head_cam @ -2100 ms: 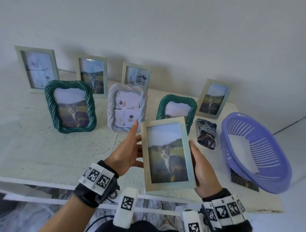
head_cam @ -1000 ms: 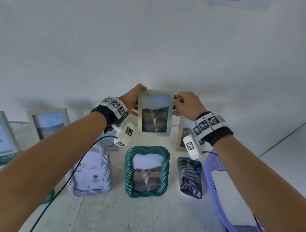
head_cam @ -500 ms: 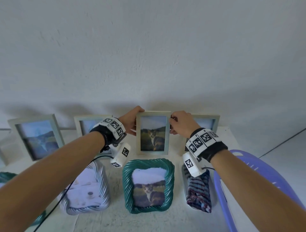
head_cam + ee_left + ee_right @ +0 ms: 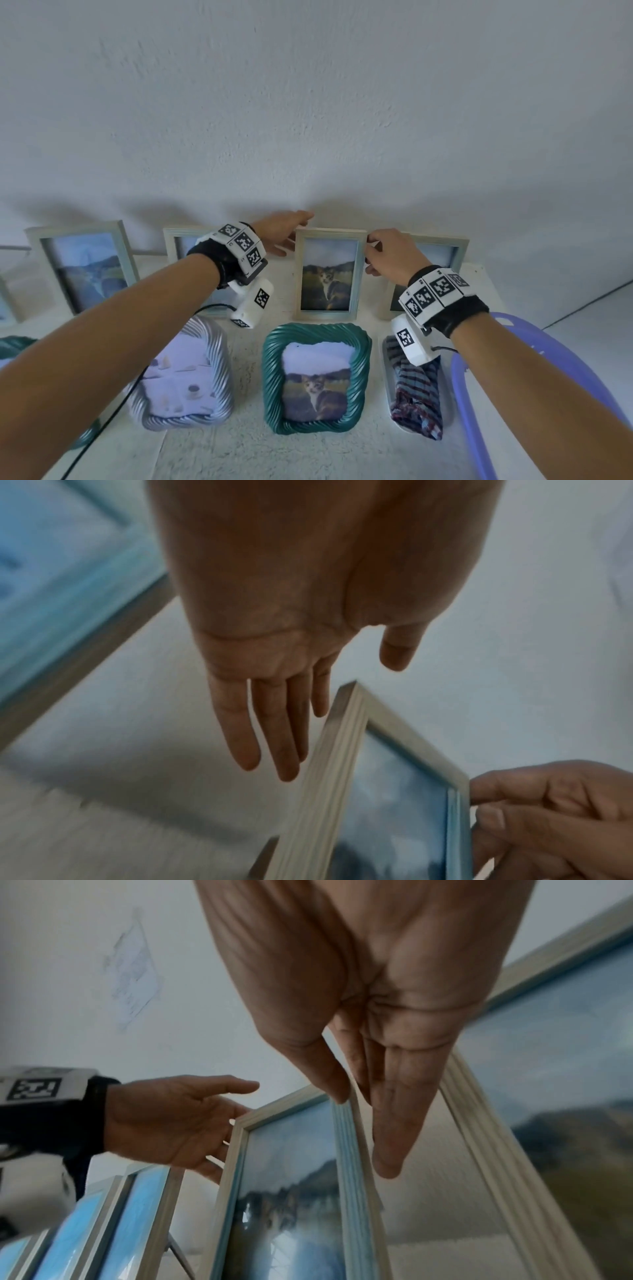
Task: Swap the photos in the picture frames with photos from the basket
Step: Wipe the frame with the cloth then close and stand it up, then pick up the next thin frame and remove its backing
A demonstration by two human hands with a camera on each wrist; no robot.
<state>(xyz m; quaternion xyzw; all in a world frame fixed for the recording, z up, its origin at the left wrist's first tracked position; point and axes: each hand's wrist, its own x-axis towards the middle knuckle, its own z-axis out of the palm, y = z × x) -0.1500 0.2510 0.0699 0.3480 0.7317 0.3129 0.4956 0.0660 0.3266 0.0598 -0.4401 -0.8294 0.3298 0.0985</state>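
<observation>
A pale wooden frame with a cat photo [image 4: 327, 274] stands upright in the back row, close to the wall. My right hand [image 4: 382, 253] pinches its upper right edge, thumb on the front [image 4: 337, 1093] and fingers behind. My left hand [image 4: 284, 234] is open at the frame's upper left corner, its straight fingers [image 4: 274, 737] reaching behind the frame [image 4: 329, 791] and its thumb apart. The purple basket [image 4: 460, 397] sits at the right edge, mostly hidden by my right forearm.
Other pale frames [image 4: 84, 267] [image 4: 442, 253] flank the cat frame along the wall. In front stand a green rope frame [image 4: 317, 377] and a silver rope frame [image 4: 191, 377]. A striped cloth [image 4: 414, 394] lies beside the basket.
Both hands carried the cat frame from near my body to the back row and stood it there. The left hand has let go and opened; the right still pinches the edge.
</observation>
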